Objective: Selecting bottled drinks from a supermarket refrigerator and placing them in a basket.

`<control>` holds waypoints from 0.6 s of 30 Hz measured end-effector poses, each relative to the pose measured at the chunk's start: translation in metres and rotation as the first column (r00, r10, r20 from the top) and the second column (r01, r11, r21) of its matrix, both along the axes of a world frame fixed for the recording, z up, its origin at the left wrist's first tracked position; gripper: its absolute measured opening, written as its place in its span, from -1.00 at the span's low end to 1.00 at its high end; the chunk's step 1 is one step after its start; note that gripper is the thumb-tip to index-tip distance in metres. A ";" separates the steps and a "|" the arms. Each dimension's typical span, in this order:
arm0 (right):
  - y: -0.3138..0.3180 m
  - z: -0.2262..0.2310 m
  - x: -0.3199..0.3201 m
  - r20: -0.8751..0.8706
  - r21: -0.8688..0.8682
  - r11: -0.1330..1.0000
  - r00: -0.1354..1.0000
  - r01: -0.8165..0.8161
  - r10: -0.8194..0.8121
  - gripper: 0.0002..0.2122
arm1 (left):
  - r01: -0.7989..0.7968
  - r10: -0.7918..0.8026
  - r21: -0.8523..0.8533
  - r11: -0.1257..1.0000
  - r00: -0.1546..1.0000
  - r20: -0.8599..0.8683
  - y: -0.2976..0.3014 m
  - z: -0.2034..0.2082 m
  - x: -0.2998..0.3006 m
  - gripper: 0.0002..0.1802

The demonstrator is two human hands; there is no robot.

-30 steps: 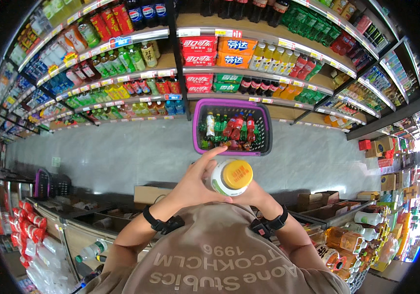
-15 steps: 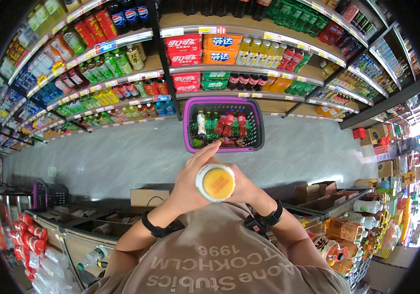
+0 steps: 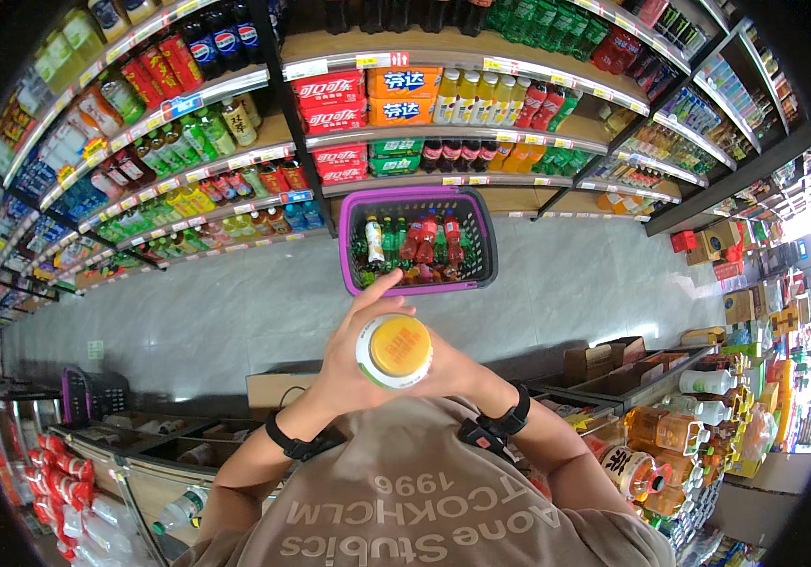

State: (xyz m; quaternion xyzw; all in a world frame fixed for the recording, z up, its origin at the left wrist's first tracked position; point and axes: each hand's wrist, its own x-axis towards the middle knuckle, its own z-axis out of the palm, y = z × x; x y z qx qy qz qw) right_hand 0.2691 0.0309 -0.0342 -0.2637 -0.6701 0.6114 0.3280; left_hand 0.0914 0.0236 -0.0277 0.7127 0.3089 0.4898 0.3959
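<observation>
Tipped over a second ago, the yellow-capped bottle (image 3: 394, 352) now turns its yellow cap (image 3: 400, 342) up toward the camera, and it sits farther left in the view, as the basket and shelves do. Both hands hold it snugly in front of the chest: the left hand (image 3: 341, 354) wraps its left side, one finger stretched toward the far side, and the right hand (image 3: 453, 367) curves around its right side. The right fingertips seem hidden behind the bottle, so their exact placing cannot be told.

Just beyond, a purple-rimmed basket (image 3: 347, 250) stands on the grey floor (image 3: 235, 293), in the way between the person and the far shelves (image 3: 396, 45). It holds a white bottle (image 3: 374, 238), green bottles (image 3: 395, 240) and red bottles (image 3: 426, 238). A second basket (image 3: 90, 395) is on the left, a cardboard box (image 3: 276, 389) lies near the left forearm, and big jugs of amber liquid (image 3: 663, 430) stand at the near right.

Reddish-orange print crosses the cap, with small dark lettering and a green patch on the white shoulder around it. On the far shelves, red packs (image 3: 332, 101) and, right of them, orange packs (image 3: 404, 96) bear large white characters. Price tags (image 3: 498, 65) line the shelf edges, and pale lettering runs upside down across the brown shirt (image 3: 405, 449)
</observation>
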 end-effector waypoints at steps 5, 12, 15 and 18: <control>0.004 -0.009 -0.003 -0.056 0.037 0.999 0.998 -0.015 0.017 -0.43 | 0.034 -0.034 -0.098 0.995 0.999 0.006 -0.004 0.006 -0.003 0.06; -0.001 -0.004 0.009 0.003 -0.245 0.967 0.997 0.076 -0.077 -0.46 | 0.042 -0.020 -0.097 0.994 0.975 0.220 0.007 0.023 -0.035 -0.33; 0.000 -0.002 0.025 -0.018 -0.109 0.990 0.996 0.086 -0.089 -0.47 | -0.185 0.170 0.030 0.982 0.946 0.277 -0.002 0.017 -0.054 -0.90; -0.001 -0.002 0.032 0.033 -0.173 0.981 0.996 0.087 -0.083 -0.46 | -0.215 0.176 0.192 0.958 0.964 0.199 0.003 0.039 -0.061 -0.63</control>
